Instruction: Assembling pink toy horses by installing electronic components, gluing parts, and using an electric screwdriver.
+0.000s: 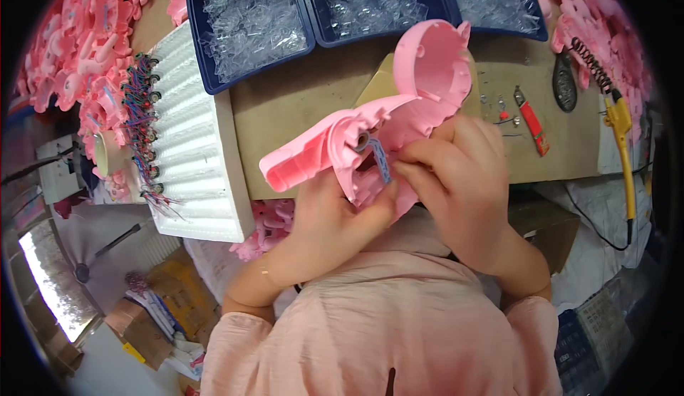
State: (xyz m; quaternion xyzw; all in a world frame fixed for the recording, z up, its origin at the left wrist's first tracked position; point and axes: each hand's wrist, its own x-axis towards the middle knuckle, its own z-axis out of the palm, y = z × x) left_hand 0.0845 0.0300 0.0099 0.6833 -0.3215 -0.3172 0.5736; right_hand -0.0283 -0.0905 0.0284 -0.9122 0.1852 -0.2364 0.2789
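A pink moulded plastic shell (406,120), with a round hollow end and a long ribbed arm, is held up in front of my body. My left hand (331,218) grips its near side from below, thumb along the rim. Inside the shell sits a small round metal-looking part (363,141), and beside it a blue-and-white printed strip (380,159). My right hand (463,172) is closed in a pinch at the shell's inner side, right of the strip. Whatever those fingertips hold is hidden or too small to make out.
Blue bins (311,11) of clear plastic pieces line the back. A white foam block (203,139) stands left, small wired parts (142,118) along its edge. Pink shells (78,61) pile up beyond. At right lie a red-handled cutter (531,125), a black oval object (565,82) and a yellow-handled soldering iron (621,139).
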